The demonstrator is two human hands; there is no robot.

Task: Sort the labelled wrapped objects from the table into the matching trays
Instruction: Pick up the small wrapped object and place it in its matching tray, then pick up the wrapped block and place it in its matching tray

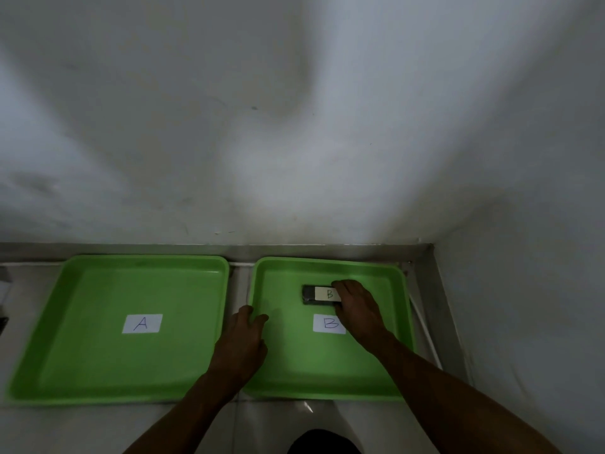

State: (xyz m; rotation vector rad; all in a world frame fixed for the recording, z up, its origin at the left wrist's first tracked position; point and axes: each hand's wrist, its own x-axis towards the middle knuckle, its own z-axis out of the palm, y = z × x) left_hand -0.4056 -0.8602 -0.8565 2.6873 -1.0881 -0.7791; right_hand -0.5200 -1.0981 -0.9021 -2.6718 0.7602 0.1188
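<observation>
- Two green trays sat low in frame: tray A (49,339) left, tray B (288,365) right.
- Right hand (357,306) pinched the B-labelled wrapped object (316,294) inside tray B, matching its letter.
- Left hand (242,342) lay loosely open on tray B's rim, probably steadying it.

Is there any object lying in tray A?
No, tray A holds only its paper label.

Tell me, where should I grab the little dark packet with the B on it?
Probably pinch the wrapped packet across its two long edges, coming straight down from above. It lies flat in tray B, too low to grip from the side. The right hand already covers its right end.
</observation>
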